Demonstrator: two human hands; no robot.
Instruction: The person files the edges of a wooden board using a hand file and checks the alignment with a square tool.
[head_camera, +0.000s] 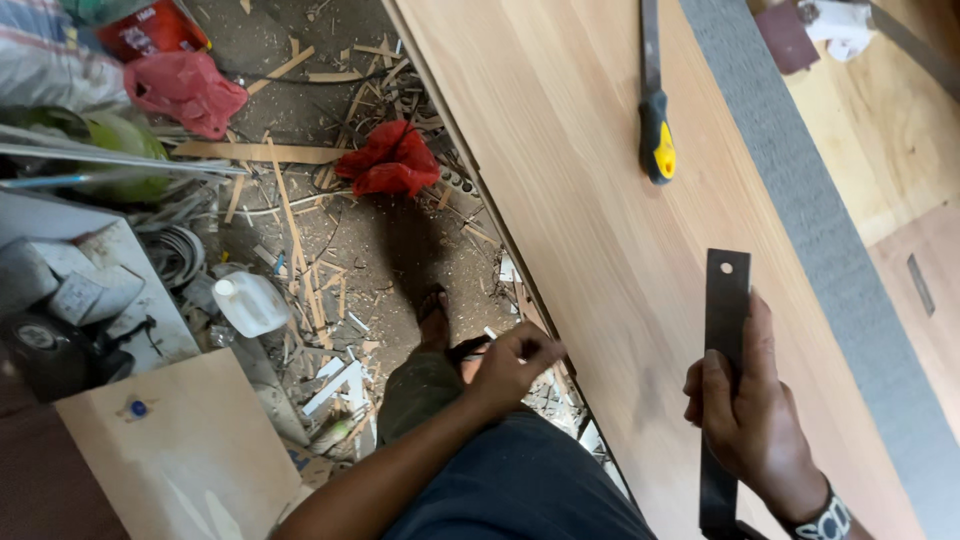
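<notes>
Over the smooth wooden worktop (600, 200), my right hand (745, 410) grips a flat dark metal ruler (725, 300); my left hand (515, 365) pinches its thin black edge strip (470, 348).

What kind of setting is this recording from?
Most likely a carpentry workshop. A large wooden panel fills the work surface, a yellow-handled file lies on it, and wood offcuts litter the floor. The right hand holds a dark flat metal ruler.

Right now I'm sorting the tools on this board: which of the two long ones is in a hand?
The flat black metal strip, held in the right hand. The yellow-handled tool lies untouched farther up the wooden board.
</notes>
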